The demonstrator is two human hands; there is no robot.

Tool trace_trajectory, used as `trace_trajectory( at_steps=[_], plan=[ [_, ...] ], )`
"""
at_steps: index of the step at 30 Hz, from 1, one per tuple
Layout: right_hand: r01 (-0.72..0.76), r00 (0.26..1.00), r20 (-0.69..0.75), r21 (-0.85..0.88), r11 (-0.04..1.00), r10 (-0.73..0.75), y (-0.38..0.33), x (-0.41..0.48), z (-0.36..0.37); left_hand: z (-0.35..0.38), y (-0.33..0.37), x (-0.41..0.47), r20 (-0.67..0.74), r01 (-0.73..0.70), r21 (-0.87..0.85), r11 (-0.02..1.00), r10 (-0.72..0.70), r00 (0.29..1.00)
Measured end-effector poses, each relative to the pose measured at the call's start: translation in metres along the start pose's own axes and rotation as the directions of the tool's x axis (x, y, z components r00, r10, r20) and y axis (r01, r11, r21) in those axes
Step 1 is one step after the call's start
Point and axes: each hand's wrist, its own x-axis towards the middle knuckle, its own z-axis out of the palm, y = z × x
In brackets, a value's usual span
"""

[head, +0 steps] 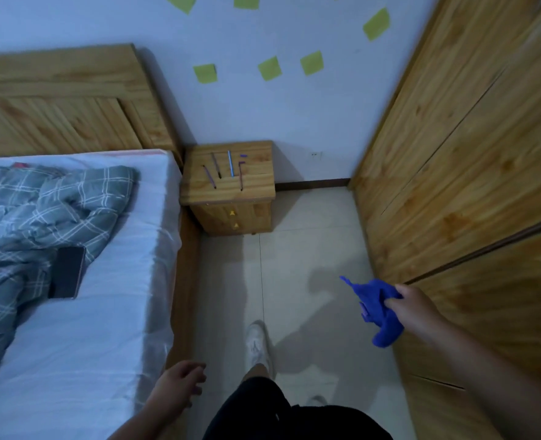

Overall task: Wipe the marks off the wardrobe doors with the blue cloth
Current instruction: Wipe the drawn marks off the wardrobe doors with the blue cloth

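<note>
A crumpled blue cloth [377, 308] hangs from my right hand [413, 304], which grips it in mid-air above the floor, close to the wooden wardrobe doors [472, 173] along the right side. No marks on the doors can be made out in this blurred view. My left hand [180, 384] hangs low near the bed's edge, fingers loosely curled and apart, holding nothing.
A bed [104, 312] with a checked quilt and a dark phone [67, 272] fills the left. A wooden nightstand [229, 185] with several pens stands against the wall ahead. Tiled floor [310, 255] runs between bed and wardrobe; my foot in a white shoe [258, 344] is on it.
</note>
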Motion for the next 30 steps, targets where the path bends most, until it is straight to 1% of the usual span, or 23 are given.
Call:
trace_trajectory(
  at_steps=[5, 9, 11, 13, 16, 18, 21, 25, 30],
  plan=[
    [-0.171, 0.985, -0.004, -0.017, 0.985, 0.171, 0.003, 0.013, 0.002, -0.030, 0.118, 0.071, 0.091, -0.107, 0.117, 0.987, 0.097, 0.991],
    [-0.339, 0.927, 0.152, -0.043, 0.940, 0.342, 0.020, 0.018, -0.011, -0.047, 0.235, 0.104, 0.145, -0.254, 0.184, 0.950, 0.230, 0.962],
    [-0.368, 0.915, 0.173, -0.020, 0.930, 0.366, 0.023, 0.027, -0.017, -0.048, 0.288, 0.121, 0.153, -0.298, 0.150, 0.943, 0.275, 0.949],
    [-0.381, 0.914, 0.150, 0.010, 0.924, 0.376, 0.020, 0.043, -0.022, -0.045, 0.334, 0.140, 0.134, -0.318, 0.128, 0.939, 0.302, 0.944],
    [-0.411, 0.905, 0.153, 0.072, 0.909, 0.397, 0.006, 0.082, -0.031, -0.035, 0.383, 0.168, 0.138, -0.305, 0.130, 0.943, 0.288, 0.948],
    [-0.406, 0.906, 0.173, 0.102, 0.908, 0.386, -0.012, 0.115, -0.042, -0.024, 0.404, 0.183, 0.149, -0.284, 0.167, 0.944, 0.261, 0.954],
    [-0.326, 0.934, 0.196, 0.132, 0.936, 0.298, -0.054, 0.167, -0.064, -0.007, 0.421, 0.196, 0.151, -0.241, 0.242, 0.940, 0.208, 0.966],
    [-0.237, 0.968, 0.125, 0.162, 0.958, 0.218, -0.119, 0.225, -0.100, 0.012, 0.437, 0.206, 0.187, -0.151, 0.322, 0.935, 0.093, 0.978],
    [-0.157, 0.987, 0.014, 0.215, 0.964, 0.158, -0.187, 0.284, -0.138, 0.026, 0.499, 0.233, 0.199, -0.166, 0.337, 0.927, 0.102, 0.975]
  ],
)
